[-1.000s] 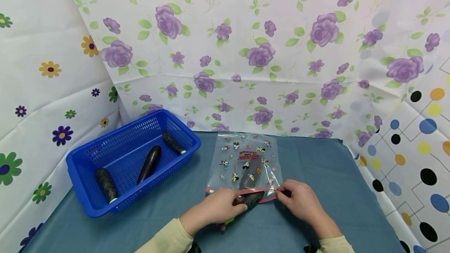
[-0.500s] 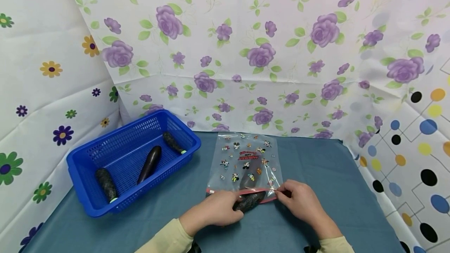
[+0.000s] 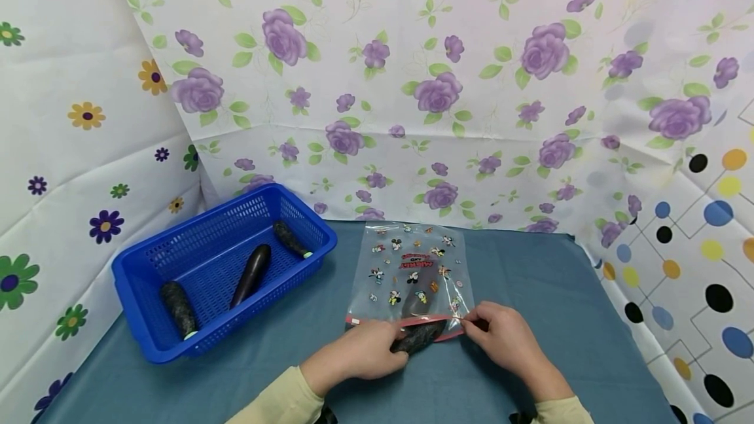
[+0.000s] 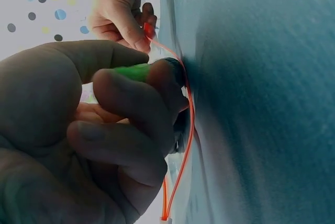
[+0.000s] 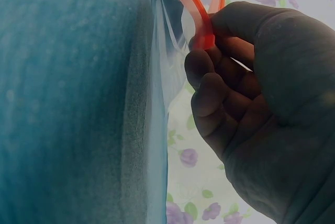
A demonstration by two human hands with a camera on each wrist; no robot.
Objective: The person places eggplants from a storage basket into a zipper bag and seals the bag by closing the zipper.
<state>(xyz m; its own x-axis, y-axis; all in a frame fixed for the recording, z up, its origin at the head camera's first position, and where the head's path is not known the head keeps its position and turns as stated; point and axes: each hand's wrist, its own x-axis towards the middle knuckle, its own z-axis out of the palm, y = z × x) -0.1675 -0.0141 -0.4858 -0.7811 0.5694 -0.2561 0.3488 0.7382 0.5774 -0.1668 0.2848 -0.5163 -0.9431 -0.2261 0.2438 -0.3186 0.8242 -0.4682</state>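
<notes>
A clear zip bag (image 3: 368, 280) with cartoon prints and a red zip edge lies on the cloth, mouth toward me. Through its film shows a dark, smooth, long shape (image 3: 417, 303). My left hand (image 3: 366, 349) grips a dark, bumpy cucumber (image 3: 419, 337), whose far end is in the bag's mouth. In the left wrist view the cucumber's bright green end (image 4: 132, 72) shows between thumb and fingers. With thumb and forefinger, my right hand (image 3: 501, 332) pinches the right corner of the red zip edge (image 5: 201, 25), which bows apart there.
At the left stands a blue plastic basket (image 3: 132, 309) holding an eggplant (image 3: 250, 275) and two dark bumpy cucumbers, one near (image 3: 178, 309) and one far (image 3: 290, 239). Blue-green cloth (image 3: 548, 280) covers the table. Flowered sheets hang behind and at the left, a dotted sheet at the right.
The cucumber has turned slightly and its green end, visible below my left hand a second ago, is now hidden in the head view. My left thumb has shifted down; the right hand stays put.
</notes>
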